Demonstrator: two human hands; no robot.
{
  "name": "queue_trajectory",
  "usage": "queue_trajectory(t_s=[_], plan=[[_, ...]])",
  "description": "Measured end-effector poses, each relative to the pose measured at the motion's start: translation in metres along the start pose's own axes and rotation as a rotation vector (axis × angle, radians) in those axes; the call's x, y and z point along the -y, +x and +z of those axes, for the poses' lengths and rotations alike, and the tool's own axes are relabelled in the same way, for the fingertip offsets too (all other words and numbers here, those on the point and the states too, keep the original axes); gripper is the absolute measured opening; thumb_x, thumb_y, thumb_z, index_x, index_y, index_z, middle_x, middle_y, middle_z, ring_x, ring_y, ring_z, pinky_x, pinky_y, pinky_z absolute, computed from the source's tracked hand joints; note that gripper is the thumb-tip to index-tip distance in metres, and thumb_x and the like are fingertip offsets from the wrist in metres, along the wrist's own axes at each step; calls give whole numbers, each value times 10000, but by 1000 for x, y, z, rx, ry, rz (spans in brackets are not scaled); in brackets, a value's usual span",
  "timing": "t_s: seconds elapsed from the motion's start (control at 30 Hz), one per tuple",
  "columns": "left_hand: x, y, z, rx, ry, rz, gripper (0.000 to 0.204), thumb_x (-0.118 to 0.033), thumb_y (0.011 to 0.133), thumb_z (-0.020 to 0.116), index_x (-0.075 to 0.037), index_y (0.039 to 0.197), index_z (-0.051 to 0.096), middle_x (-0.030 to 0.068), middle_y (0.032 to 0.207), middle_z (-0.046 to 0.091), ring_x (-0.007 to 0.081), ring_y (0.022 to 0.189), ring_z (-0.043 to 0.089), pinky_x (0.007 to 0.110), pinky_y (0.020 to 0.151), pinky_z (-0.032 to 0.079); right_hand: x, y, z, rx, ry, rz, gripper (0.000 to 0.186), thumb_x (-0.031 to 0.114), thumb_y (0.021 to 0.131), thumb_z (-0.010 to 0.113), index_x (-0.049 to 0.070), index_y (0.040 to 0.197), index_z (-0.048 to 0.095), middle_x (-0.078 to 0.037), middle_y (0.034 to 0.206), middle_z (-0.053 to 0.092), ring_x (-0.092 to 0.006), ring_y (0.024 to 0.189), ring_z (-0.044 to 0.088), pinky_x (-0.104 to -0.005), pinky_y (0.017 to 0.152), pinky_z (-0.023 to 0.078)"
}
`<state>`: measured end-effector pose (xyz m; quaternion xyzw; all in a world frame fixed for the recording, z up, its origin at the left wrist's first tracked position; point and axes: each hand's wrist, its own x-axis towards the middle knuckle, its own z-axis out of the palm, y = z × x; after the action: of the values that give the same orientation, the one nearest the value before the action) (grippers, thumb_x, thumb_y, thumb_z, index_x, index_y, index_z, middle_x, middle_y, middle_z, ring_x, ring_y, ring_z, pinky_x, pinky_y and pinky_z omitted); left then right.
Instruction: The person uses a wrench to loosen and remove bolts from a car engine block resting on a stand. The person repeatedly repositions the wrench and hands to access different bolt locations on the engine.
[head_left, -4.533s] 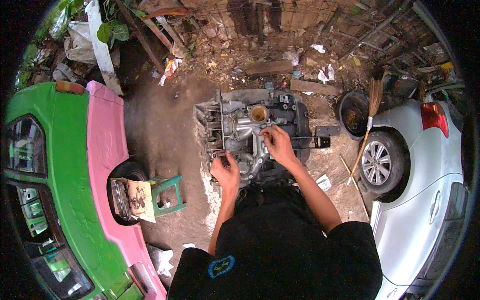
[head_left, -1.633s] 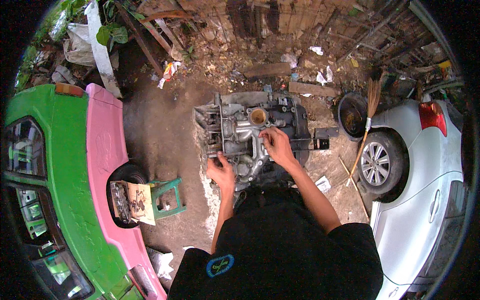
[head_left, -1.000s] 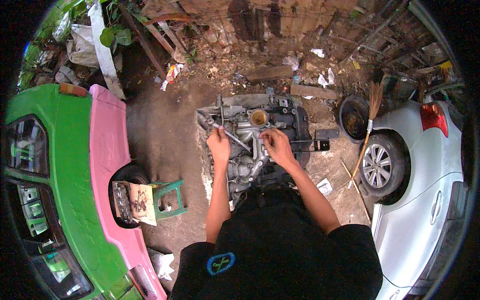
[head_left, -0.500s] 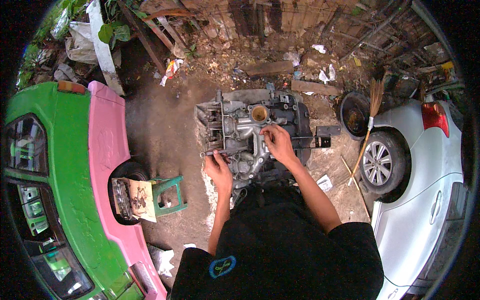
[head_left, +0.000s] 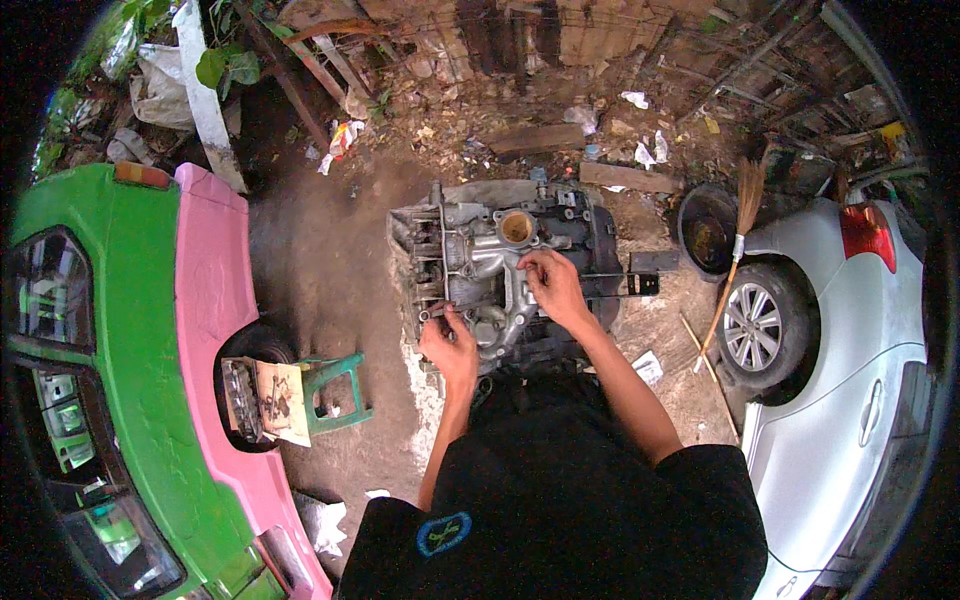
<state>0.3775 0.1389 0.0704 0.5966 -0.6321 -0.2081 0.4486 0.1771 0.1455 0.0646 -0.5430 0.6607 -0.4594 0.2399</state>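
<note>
A grey metal engine [head_left: 470, 215] lies on the ground in front of me, with a branching intake manifold [head_left: 518, 295] and a round opening [head_left: 516, 229] on top. My left hand [head_left: 451, 345] is closed on a wrench [head_left: 425, 315] at the engine's near left side; its ring end shows beside the fingers and the rest is largely hidden. My right hand [head_left: 553, 288] rests at the manifold's right side, fingers bent and fingertips together against it. Whatever those fingertips may hold is too small to make out.
A green and pink car [head_left: 215, 240] stands left, a silver car [head_left: 850, 330] right. Near the pink side, a green plastic stool [head_left: 340, 395] sits beside cardboard [head_left: 283, 400] bearing metal parts. A broom [head_left: 738, 250] and black basin [head_left: 706, 230] are at right; wood planks [head_left: 630, 178] lie beyond the engine.
My left hand has shifted slightly right with the wrench, whose ring end has moved inward over the engine's edge. My right hand stays almost in place.
</note>
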Motion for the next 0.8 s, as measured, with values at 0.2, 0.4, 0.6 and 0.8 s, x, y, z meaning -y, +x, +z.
queue_trajectory(t_s=[0.2,0.4,0.6,0.8], plan=[[-12,6,-1,0,-35,-35,134,-50,929,597,71,903,648,203,730,648,320,616,641,410,584,479,-2,1,0,12,-37,-9,99,19,858,603,29,942,653,-121,771,550,-244,648,539,-385,654,458],[-13,18,7,37,-36,-51,117,-38,920,612,72,884,629,224,745,632,338,628,629,428,594,463,-3,1,2,-11,-85,-81,96,-4,871,594,13,940,658,-107,788,565,-199,629,521,-348,624,439],[6,28,11,-18,-90,-17,151,-69,929,600,70,877,628,225,717,642,368,628,640,436,588,469,0,0,1,-1,-25,-11,99,-14,868,595,20,946,647,-103,796,548,-199,646,520,-346,637,439],[18,61,23,104,-9,-60,182,-110,925,606,65,894,642,268,740,647,444,722,653,481,639,478,1,-1,1,-11,-7,-21,112,-28,869,585,22,950,644,-92,792,539,-191,647,515,-341,635,440]])
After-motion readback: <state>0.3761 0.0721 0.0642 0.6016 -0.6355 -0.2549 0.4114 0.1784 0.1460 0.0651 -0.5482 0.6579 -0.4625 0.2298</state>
